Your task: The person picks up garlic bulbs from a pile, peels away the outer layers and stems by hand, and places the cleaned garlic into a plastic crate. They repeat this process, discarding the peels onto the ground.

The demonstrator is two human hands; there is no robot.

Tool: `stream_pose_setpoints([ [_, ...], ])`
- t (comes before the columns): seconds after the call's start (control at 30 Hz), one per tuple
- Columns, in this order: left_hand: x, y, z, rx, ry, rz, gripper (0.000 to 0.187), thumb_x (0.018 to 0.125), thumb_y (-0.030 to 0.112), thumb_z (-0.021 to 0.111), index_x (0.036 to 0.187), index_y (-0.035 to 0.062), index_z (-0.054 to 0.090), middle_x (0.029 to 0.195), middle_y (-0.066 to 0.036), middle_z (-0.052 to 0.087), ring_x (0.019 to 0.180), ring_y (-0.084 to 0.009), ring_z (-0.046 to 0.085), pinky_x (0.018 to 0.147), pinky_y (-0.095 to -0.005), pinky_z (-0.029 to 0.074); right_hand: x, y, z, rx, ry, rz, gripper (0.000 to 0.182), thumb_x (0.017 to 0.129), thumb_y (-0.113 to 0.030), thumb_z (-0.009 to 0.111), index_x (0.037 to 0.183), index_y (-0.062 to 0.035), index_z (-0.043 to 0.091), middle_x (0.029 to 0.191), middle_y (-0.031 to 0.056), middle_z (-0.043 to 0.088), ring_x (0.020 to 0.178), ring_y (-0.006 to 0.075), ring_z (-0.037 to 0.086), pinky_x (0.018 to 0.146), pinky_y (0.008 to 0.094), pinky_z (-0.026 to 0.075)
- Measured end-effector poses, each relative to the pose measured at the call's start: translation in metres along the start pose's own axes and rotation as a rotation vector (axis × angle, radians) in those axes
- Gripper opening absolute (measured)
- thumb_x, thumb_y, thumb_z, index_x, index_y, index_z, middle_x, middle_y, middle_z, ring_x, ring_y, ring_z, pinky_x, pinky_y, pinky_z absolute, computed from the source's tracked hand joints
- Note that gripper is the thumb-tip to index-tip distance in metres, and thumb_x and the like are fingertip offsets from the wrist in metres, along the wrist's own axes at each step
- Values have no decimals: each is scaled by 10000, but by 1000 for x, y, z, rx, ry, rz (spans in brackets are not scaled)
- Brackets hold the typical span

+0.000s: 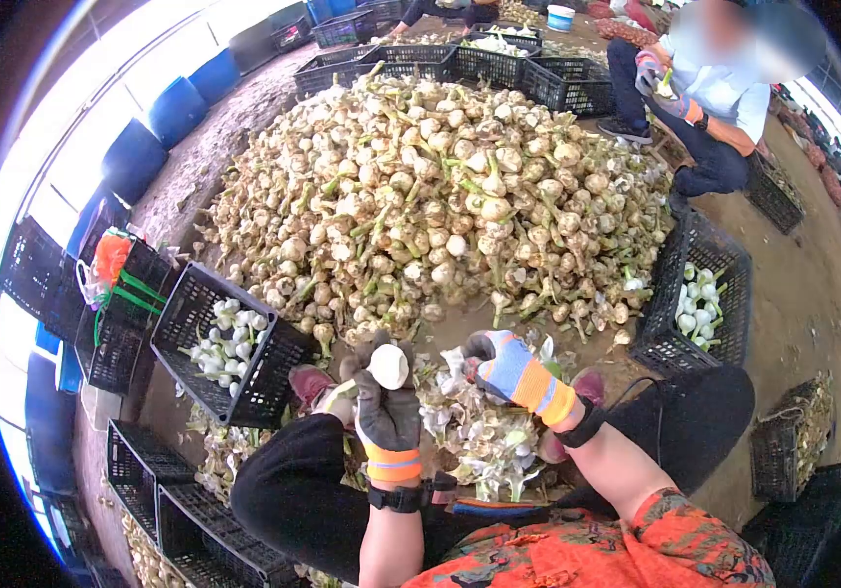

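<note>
My left hand (388, 416), in a grey and orange glove, is closed around a peeled white garlic bulb (388, 367), held up near its fingertips. My right hand (520, 370), in a blue, grey and orange glove, is at the right over the heap of loose garlic skins (484, 431). Its fingers are curled around a whitish piece of garlic skin (454, 362). Beyond both hands rises a large pile of unpeeled garlic (410, 196).
Black crates with clean white bulbs stand at the left (170, 338) and right (742, 294). More crates (151, 470) are at the lower left. A co-worker (724, 108) sits at the upper right, holding garlic. Blue barrels (133, 160) line the left wall.
</note>
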State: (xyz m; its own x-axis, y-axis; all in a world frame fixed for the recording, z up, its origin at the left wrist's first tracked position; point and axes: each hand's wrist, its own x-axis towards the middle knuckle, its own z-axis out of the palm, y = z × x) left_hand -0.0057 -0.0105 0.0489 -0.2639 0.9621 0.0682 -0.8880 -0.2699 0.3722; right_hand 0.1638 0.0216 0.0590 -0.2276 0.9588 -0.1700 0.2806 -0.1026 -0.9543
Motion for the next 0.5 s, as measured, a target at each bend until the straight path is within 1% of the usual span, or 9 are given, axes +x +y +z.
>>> stream_pose_setpoints([
  [0.03,3,2,-2,-108,10,-12,305,871,211,564,1150,94,523,1268,-131,488,1197,-324,438,995,-523,384,1,7,1,-130,-20,-45,242,750,-197,624,831,31,616,748,170,643,682,252,621,654,332,486],
  [0.07,4,5,-2,-105,13,-6,305,871,211,564,1150,94,523,1268,-131,488,1197,-324,438,995,-523,384,-3,14,2,-389,-50,28,367,739,-334,623,847,16,630,811,208,638,785,324,627,718,370,491],
  [0.1,5,7,-1,-184,69,-66,315,865,219,572,1138,70,525,1260,-147,492,1199,-339,433,994,-538,377,3,40,3,-619,-200,103,431,734,-406,601,880,-1,636,876,226,633,860,353,614,774,405,480],
  [0.17,16,13,-19,-269,121,-132,328,858,228,580,1127,46,528,1251,-164,497,1201,-354,428,994,-552,370,0,87,9,-787,-200,118,432,741,-406,577,899,-8,630,911,226,630,871,364,606,794,408,473],
  [0.23,44,40,-73,-173,95,-80,475,838,287,604,1178,-18,474,1272,-208,462,1213,-376,407,1016,-548,343,1,127,3,-714,-153,185,409,737,-375,580,925,-15,631,923,224,631,877,363,606,796,401,474],
  [0.3,58,81,-41,-643,-6,-152,639,815,355,625,1236,-68,398,1279,-239,439,1223,-377,394,1041,-531,311,16,173,1,-632,-117,254,391,733,-344,582,951,-23,632,934,222,631,882,362,606,798,394,476],
  [0.37,69,93,-13,-358,110,90,731,794,380,646,1301,-41,332,1305,-236,409,1187,-382,434,1028,-509,340,37,214,2,-364,46,432,371,712,-279,589,988,-36,637,959,212,632,897,352,607,809,382,476],
  [0.4,70,87,-1,-279,248,144,647,790,375,656,1244,-24,425,1227,-205,498,1111,-356,511,1015,-481,372,50,192,0,-429,68,318,389,696,-246,604,1029,-48,633,976,199,633,915,341,606,817,378,476],
  [0.5,62,64,-38,-212,278,48,495,800,339,656,1131,-6,529,1100,-158,590,1027,-303,574,983,-472,411,118,194,26,-443,228,187,387,711,-218,591,1066,-64,618,1007,194,625,959,333,590,860,376,459],
])
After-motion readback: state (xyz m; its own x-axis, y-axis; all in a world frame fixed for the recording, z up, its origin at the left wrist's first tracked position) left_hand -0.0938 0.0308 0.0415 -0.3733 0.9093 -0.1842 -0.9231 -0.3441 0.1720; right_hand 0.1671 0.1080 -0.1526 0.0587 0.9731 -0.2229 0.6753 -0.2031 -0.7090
